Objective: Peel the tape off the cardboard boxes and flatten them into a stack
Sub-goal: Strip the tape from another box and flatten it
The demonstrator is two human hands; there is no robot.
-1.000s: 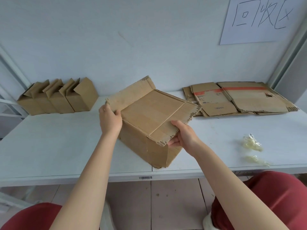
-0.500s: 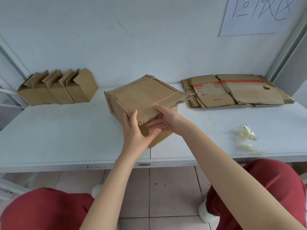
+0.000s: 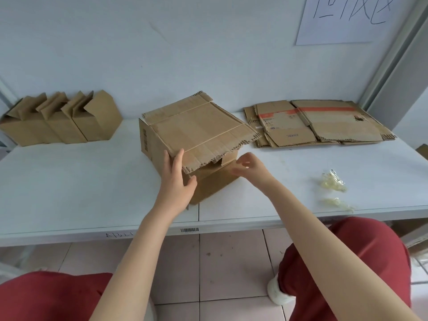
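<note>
A brown cardboard box (image 3: 199, 128) lies on its side in the middle of the white table (image 3: 69, 181), its ragged top flap hanging over the near face. My left hand (image 3: 177, 181) grips the box's near left corner, with the fingers up along the flap edge and the thumb on the front face. My right hand (image 3: 249, 166) is at the front face's right end, its fingertips pinched together on a small glinting bit that looks like clear tape. A stack of flattened boxes (image 3: 324, 126) lies at the back right.
Three small open boxes (image 3: 58, 121) stand in a row at the back left against the wall. Two crumpled wads of peeled tape (image 3: 333, 184) lie near the table's front right edge. A paper sign (image 3: 347, 17) hangs on the wall. My red-trousered knees are below the table edge.
The box was tipped and turned toward me. My left hand went from its far left flap to the near corner. My right hand left the flap's underside and now pinches at the front face.
</note>
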